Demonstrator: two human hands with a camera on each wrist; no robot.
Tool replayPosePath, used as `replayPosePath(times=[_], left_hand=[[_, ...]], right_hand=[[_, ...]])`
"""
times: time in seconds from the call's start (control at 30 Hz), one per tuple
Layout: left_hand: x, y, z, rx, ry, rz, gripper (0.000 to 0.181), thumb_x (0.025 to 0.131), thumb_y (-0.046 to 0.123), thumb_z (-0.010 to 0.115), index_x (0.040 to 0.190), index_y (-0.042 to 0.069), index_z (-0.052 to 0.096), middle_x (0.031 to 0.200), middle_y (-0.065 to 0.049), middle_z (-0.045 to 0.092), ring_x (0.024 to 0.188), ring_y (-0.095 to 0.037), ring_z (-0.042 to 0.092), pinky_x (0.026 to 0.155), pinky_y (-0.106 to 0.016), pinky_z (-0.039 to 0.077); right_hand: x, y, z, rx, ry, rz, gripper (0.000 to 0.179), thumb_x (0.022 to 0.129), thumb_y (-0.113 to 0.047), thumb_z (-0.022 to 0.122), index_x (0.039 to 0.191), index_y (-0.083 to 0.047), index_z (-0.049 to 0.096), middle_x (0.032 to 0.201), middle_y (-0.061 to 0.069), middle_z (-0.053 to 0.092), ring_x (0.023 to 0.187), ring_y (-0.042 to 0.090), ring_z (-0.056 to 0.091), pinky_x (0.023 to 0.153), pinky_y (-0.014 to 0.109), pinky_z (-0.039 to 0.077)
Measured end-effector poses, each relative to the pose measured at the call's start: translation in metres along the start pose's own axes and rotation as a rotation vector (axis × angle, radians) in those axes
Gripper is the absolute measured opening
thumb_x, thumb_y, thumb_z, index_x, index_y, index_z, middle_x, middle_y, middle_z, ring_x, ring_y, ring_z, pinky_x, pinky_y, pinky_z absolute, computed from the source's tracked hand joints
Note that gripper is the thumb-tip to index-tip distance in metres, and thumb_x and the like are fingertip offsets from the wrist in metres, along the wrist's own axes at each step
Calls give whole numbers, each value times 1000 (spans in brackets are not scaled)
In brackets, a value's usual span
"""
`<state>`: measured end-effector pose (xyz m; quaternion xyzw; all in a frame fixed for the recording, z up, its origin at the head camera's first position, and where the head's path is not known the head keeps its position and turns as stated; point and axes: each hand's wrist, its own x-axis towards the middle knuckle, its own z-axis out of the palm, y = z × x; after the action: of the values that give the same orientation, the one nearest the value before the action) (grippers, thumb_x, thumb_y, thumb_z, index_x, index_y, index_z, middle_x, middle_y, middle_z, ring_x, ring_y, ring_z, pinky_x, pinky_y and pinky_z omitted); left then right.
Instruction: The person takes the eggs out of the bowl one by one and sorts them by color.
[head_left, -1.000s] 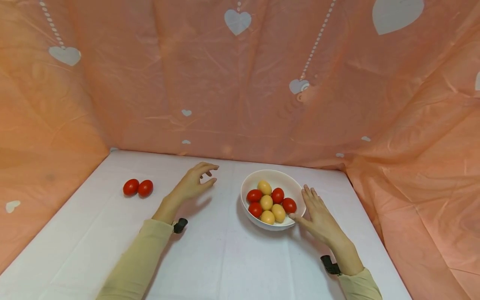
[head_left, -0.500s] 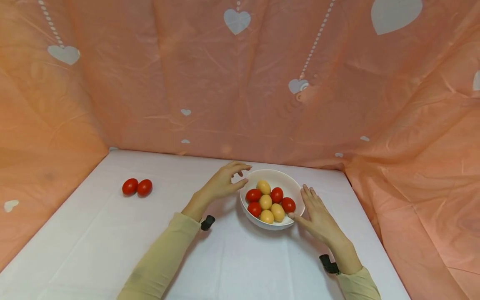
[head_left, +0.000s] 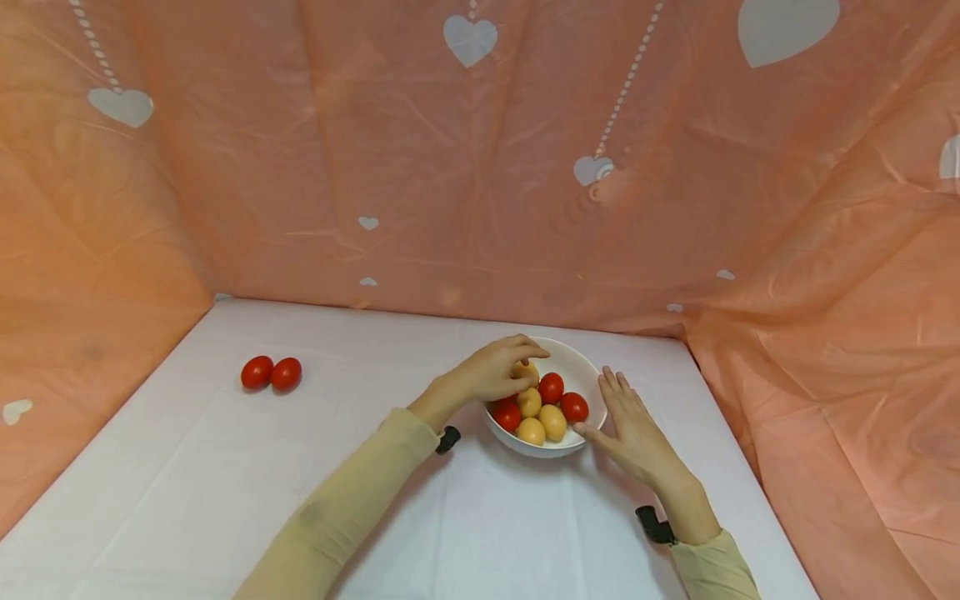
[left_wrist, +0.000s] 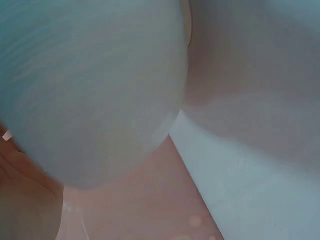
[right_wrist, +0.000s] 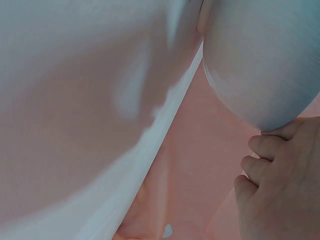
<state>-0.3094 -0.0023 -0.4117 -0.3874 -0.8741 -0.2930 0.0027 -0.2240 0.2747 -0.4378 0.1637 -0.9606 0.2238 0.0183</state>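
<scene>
A white bowl [head_left: 573,354] holds several red egg-shaped pieces [head_left: 574,407] and several yellow egg-shaped pieces [head_left: 553,423]. My left hand [head_left: 491,369] reaches over its left rim, thumb and forefinger spread around the rear yellow piece [head_left: 530,372], which they partly cover along with a red one. Against the right side of the bowl lies my right hand [head_left: 637,437], fingers straight and thumb at the rim. Both wrist views look up at the bowl's outer wall [left_wrist: 100,100], and in the right one the knuckles of my right hand [right_wrist: 285,175] are at its side.
Two more red egg-shaped pieces [head_left: 272,374] sit side by side at the left of the white-covered table [head_left: 187,475]. An orange curtain with hearts [head_left: 420,167] encloses the back and both sides.
My left hand has moved right, from the table left of the bowl to over its contents. My right hand has stayed at the bowl's right side.
</scene>
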Motion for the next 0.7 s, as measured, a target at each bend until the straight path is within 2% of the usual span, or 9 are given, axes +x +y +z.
replayPosePath(times=[0.2,0.47,0.7], left_hand=[[16,1,9,97,-69,5,44,99,22,71,142,12,65,141,-4,60,131,-21,56,116,-37,42],[32,-3,20,271,-145,31,43,99,33,71,139,16,67,139,-1,62,135,-19,53,120,-36,35],[39,-1,24,308,-198,40,45,99,33,71,140,13,67,141,-3,61,134,-19,54,119,-37,36]], right_hand=[[1,0,1,2,-1,-4,102,96,-58,65,162,6,21,171,23,14,158,45,7,125,63,11],[1,2,3,0,-6,-4,102,96,-57,66,162,6,21,171,23,14,158,44,7,125,62,11],[1,3,2,-4,-3,-6,102,96,-58,66,162,6,20,171,23,14,158,44,7,125,62,11]])
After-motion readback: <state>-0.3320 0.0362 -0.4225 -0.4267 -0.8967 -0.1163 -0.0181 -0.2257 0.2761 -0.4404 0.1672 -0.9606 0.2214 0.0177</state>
